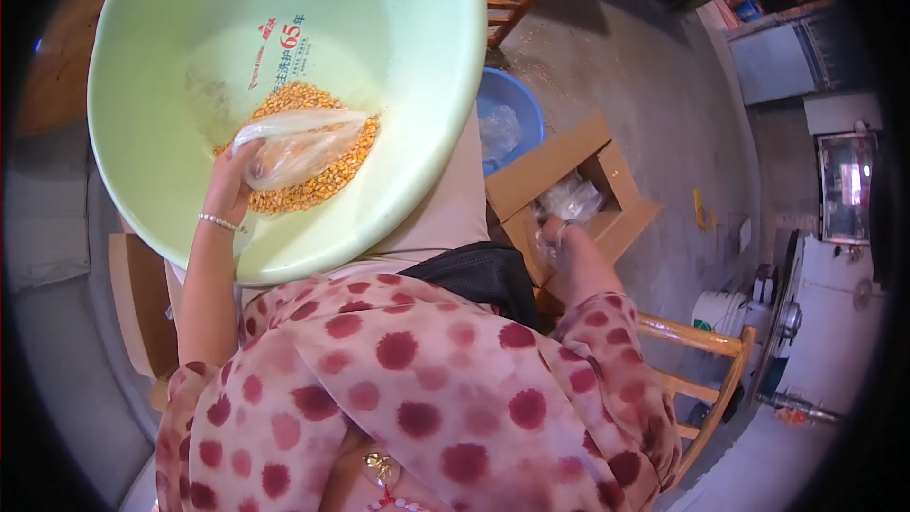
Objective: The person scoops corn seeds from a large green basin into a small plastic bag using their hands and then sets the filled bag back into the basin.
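Note:
A wide pale green basin (398, 199) fills the upper left, with a heap of orange-yellow corn kernels (318, 188) at its bottom. My left hand (233, 173), with a beaded bracelet at the wrist, is closed on the edge of a clear plastic bag (308, 147) lying over the kernels. My right hand (557, 235) reaches down into an open cardboard box (545, 163) on the right. Clear plastic packets (571, 199) lie in that box around the hand. The right fingers are partly hidden among the plastic, so their hold does not show.
Behind the box a blue basin (531, 100) holds crumpled clear plastic. Wooden chairs stand at the far side (517, 2) and at my right (701, 339). Another cardboard box (142, 308) is at my left. A white bucket (718, 313) stands farther right, and loose kernels dot the floor.

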{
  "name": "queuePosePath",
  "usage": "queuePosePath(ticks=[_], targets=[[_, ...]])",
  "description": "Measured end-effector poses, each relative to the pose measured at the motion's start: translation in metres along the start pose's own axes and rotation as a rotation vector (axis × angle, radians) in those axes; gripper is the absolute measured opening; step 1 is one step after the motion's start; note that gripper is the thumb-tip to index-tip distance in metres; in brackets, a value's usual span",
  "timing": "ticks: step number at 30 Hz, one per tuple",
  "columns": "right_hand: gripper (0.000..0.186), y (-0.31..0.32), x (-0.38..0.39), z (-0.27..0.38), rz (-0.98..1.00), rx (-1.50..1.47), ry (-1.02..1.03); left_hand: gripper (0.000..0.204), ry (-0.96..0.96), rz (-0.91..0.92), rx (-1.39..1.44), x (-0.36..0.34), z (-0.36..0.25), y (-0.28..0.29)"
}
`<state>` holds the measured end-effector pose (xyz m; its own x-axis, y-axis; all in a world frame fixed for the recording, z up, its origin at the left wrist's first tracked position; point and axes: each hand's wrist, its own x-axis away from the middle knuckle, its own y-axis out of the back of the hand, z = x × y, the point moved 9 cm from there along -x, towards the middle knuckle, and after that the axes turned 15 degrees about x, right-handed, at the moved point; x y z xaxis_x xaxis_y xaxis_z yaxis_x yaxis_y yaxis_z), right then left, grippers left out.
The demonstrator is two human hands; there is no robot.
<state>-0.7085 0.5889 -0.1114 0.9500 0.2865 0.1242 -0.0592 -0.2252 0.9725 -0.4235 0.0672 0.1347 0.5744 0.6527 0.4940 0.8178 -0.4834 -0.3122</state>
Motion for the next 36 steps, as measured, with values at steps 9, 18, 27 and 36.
queuePosePath(ticks=[9, 18, 27, 36], targets=[[0.015, 0.171, -0.078, -0.007, 0.313, -0.854, -0.086, 0.015, -0.091, -0.066, -0.037, -0.012, 0.006, 0.043], [0.015, 0.473, 0.051, 0.271, -0.169, -1.017, 0.925, 0.007, -0.226, -0.114, 0.079, -0.021, -0.010, 0.069], [0.027, 0.326, 0.071, 0.555, 0.152, -0.434, 1.162, 0.016, -0.361, -0.143, -0.069, -0.038, -0.022, 0.060], [0.020, 0.344, 0.058, 0.562, -0.311, 0.152, 1.431, 0.027, -0.335, -0.328, -0.710, -0.037, -0.042, 0.098]])
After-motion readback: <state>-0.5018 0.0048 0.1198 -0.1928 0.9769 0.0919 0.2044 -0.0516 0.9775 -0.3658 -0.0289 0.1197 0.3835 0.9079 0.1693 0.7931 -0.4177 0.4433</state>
